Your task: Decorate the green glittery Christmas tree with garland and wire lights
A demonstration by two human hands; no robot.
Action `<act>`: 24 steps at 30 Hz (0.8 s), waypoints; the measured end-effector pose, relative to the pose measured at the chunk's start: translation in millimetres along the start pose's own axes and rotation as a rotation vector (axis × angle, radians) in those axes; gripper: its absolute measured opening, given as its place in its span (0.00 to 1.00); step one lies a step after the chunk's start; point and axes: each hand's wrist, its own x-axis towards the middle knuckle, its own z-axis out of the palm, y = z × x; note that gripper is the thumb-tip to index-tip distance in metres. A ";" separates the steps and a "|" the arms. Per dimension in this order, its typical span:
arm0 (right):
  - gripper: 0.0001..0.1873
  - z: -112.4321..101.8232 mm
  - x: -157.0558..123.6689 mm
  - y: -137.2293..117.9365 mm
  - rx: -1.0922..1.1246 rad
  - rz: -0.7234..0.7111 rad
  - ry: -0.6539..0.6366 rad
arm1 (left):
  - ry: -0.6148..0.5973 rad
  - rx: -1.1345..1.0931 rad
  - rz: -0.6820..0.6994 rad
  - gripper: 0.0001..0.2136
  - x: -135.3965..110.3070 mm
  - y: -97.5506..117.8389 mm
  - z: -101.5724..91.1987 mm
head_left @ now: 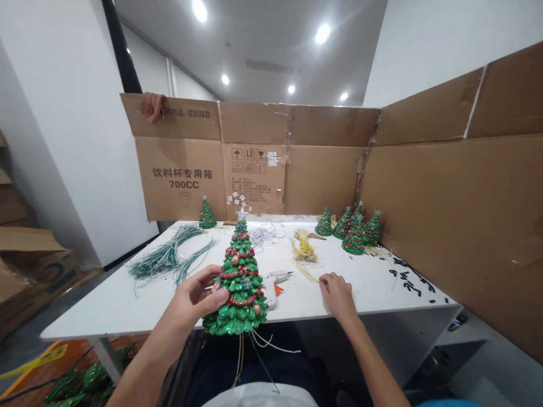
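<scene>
My left hand (199, 302) is wrapped round a green Christmas tree figurine (241, 282) with red garlands, small baubles and a white star on top. It is held upright at the table's near edge. White, yellow and green wires (258, 347) hang from its underside. At the right, the curled fingers of my right hand (338, 294) pinch the near end of some thin yellow wires (309, 273) on the tabletop. These run toward a yellow wire bundle (304, 246). Partly behind the figurine lie a white tool with an orange part (271, 291) and a grey-handled cutter (279, 276).
Green wires (165, 257) spread over the white table (165, 308) at left. Several small trees (354, 234) stand at the back right, another tree (207, 213) back left. Black bits (409, 277) lie by the right cardboard wall (458, 226). Another person's hand (151, 107) grips the cardboard top.
</scene>
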 end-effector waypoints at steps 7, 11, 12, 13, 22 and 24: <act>0.20 3.5 1.2 -1.3 0.000 -0.007 0.032 | -0.012 -0.010 -0.001 0.26 1.4 -2.3 0.8; 0.20 3.0 1.1 -2.4 -0.001 0.004 0.064 | 0.000 0.002 -0.011 0.27 1.4 -3.3 0.8; 0.20 2.5 1.1 -2.5 -0.003 0.008 0.074 | 0.004 0.005 -0.008 0.27 1.4 -3.5 0.6; 0.20 2.0 1.3 -2.6 -0.005 0.013 0.085 | 0.007 0.007 -0.003 0.27 1.3 -3.6 0.4; 0.19 -4.5 3.2 -0.6 -0.002 0.025 0.193 | -0.026 -0.029 0.007 0.24 -1.6 3.8 4.8; 0.19 -4.8 3.5 0.6 0.001 0.026 0.211 | -0.039 -0.047 -0.005 0.24 -2.6 5.8 6.3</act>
